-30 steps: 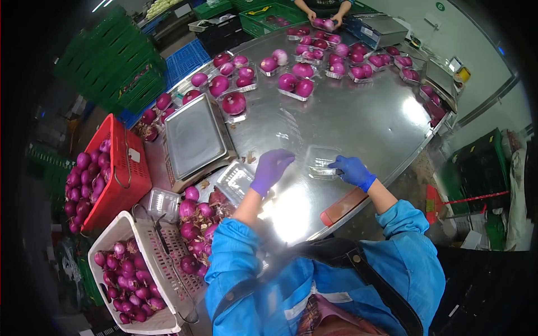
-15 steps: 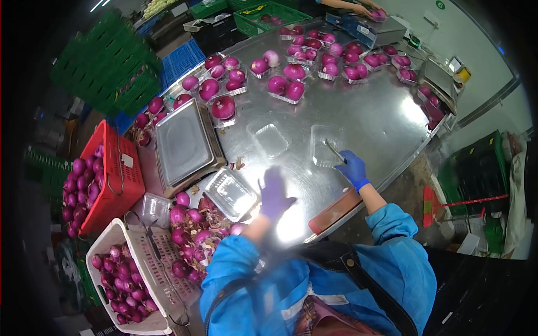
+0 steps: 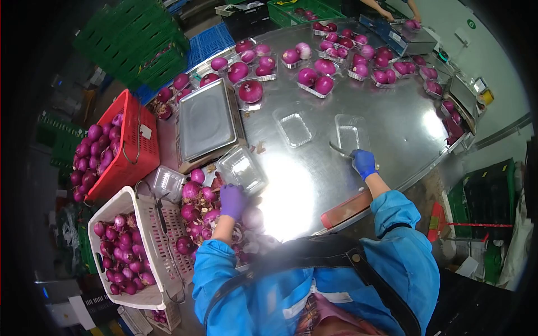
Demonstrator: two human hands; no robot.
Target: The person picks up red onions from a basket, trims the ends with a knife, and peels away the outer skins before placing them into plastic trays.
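Observation:
My right hand point(image 3: 365, 163), in a blue glove, is closed around a small knife point(image 3: 339, 149) whose curved blade points left. Just beyond it a clear plastic tray point(image 3: 352, 130) rests on the metal table. My left hand point(image 3: 232, 201), in a purple glove, is at the pile of loose red onions point(image 3: 193, 213), beside the near edge of another clear tray point(image 3: 242, 168); its fingertips are hidden. A third clear tray point(image 3: 295, 130) lies on the table between the hands, farther back.
A flat scale point(image 3: 207, 120) stands left, near a red crate point(image 3: 134, 151) and a white crate point(image 3: 162, 241) of onions. Packed onion trays point(image 3: 316, 81) line the back. A brown block point(image 3: 346, 208) lies at the front edge. A co-worker's hands point(image 3: 386, 14) are at the far scale.
My left hand has moved left and down from over the table to the onion pile. The right hand still holds the knife, its blade now lower and pointing more to the left. The view has shifted.

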